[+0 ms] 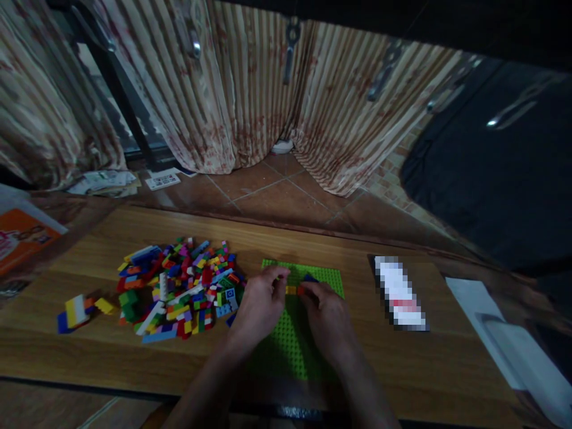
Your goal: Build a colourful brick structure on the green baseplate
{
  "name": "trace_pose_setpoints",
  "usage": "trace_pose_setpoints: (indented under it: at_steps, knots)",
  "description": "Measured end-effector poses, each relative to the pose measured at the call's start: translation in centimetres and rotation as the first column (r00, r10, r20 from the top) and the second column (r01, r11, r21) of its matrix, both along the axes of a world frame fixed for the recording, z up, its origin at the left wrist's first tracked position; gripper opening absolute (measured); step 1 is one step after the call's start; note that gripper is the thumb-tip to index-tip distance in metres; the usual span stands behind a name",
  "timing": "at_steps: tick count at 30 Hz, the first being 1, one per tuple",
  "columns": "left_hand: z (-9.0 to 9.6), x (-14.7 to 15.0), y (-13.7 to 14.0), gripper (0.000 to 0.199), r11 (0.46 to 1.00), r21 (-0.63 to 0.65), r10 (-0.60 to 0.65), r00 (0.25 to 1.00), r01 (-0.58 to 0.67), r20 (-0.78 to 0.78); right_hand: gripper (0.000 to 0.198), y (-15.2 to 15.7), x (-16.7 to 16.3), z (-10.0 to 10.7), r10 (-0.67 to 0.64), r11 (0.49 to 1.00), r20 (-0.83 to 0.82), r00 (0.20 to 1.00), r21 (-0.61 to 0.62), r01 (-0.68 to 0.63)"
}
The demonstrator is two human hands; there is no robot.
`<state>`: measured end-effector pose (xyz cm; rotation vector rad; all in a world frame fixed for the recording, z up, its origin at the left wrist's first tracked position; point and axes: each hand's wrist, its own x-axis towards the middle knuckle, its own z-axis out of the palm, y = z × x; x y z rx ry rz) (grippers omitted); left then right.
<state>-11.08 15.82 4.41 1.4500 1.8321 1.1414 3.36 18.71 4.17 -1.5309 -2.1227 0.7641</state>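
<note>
Both of my hands are over a green studded baseplate (292,351) on the wooden table. My left hand (263,298) has its fingers pinched together above the plate's upper left part; what they hold, if anything, is hidden. My right hand (328,313) pinches a small orange brick (301,290) at its fingertips, near the plate's upper middle. Between the two hands a small yellow brick (291,290) shows on the plate. Just behind my right fingers lies a dark blue brick (309,278), partly covered.
A wide heap of mixed building bricks (183,292) covers the table left of the plate. Some joined bricks (77,311) lie farther left. At the right lies a blurred-out flat object (400,292). Striped curtains (250,89) hang behind the table (357,369).
</note>
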Motion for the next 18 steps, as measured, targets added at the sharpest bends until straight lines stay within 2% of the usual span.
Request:
trace_pose_setpoints:
  at_steps: [5,9,18]
  knots:
    - [0.0,0.3,-0.1,0.025,0.999,-0.051,-0.003,0.998,0.000,-0.057,0.029,0.1,-0.2,-0.2,0.027,1.000,0.026,0.999,0.014,-0.028]
    - [0.0,0.5,-0.2,0.026,0.996,-0.084,-0.015,0.996,0.008,-0.093,0.034,0.3,0.0,-0.3,-0.004,1.000,-0.008,1.000,0.000,0.004]
    - [0.1,1.1,-0.6,0.030,0.992,-0.118,-0.068,0.982,0.047,-0.176,0.022,0.4,0.0,-0.5,-0.016,0.999,-0.079,0.997,-0.035,0.013]
